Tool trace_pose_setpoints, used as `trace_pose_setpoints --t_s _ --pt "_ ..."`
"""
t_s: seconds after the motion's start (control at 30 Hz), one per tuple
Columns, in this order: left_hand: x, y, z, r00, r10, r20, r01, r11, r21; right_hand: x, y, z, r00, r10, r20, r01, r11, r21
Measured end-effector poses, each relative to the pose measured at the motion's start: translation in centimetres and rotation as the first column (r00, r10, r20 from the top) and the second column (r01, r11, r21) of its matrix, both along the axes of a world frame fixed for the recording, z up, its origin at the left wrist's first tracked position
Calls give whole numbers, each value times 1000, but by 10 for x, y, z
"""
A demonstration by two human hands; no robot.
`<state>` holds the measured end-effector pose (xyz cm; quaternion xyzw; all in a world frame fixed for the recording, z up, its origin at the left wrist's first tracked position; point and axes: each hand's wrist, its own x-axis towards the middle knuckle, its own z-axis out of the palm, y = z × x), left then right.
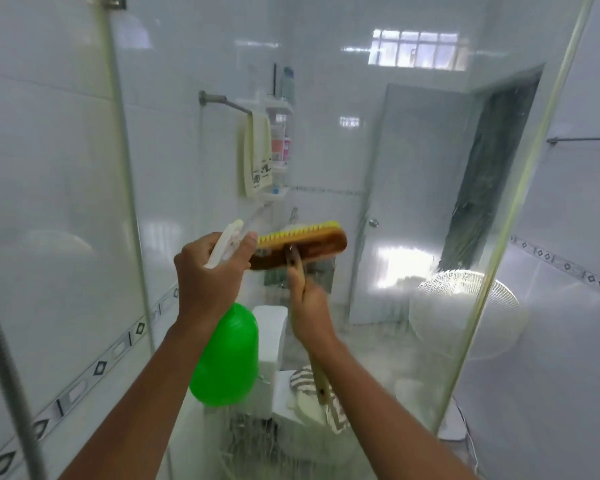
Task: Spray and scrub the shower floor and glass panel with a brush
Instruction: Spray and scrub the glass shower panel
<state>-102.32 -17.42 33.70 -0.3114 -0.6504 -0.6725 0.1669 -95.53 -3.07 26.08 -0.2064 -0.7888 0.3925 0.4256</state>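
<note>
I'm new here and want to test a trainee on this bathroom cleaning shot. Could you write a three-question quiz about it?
1. True or false: the left hand grips the green spray bottle.
2. Which colour are the bristles of the brush: a) blue b) yellow c) black?
3. What does the right hand hold?

Key: 1 true. 2 b. 3 The brush handle; the head is up at the glass panel.

Two bare forearms, seemingly sleeveless.

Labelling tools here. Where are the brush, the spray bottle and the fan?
brush (305, 245), head view, wooden back of its head
spray bottle (227, 355), head view, green body
fan (465, 306), head view, white grille
</note>
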Motion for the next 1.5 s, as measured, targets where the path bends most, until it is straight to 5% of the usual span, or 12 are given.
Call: trace_pose_setpoints --t_s 0.13,0.23,0.43,0.67,0.93,1.03,1.33,1.5 --pt "-10 0 -31 996 -60 58 67 991 -118 -3 10 93 989 -65 -131 73 996 54" --pt "-12 -1 -70 985 -78 151 109 971 -212 -7 16 101 986 -75 -150 84 995 53" --pt "-12 -13 -164 939 -19 344 141 932 -333 -5 7 4 996 -37 -79 35 999 -22" --pt "-10 -26 -207 943 47 329 83 925 -371 -16 1 -39 998 -36 -46 34 998 -44" --pt "-4 -55 -240 953 98 286 18 926 -377 10 -22 -258 909 -31 416 67 995 -73" --pt "-5 -65 -243 947 100 305 33 916 -400 28 -39 -299 889 -47 456 142 974 -175" --pt "-9 -80 -259 904 135 405 64 896 -439 -44 -49 -179 973 -44 228 56 997 -47" --pt "-6 -85 -260 887 137 442 67 907 -415 -60 -53 -208 946 33 322 -30 999 -15"
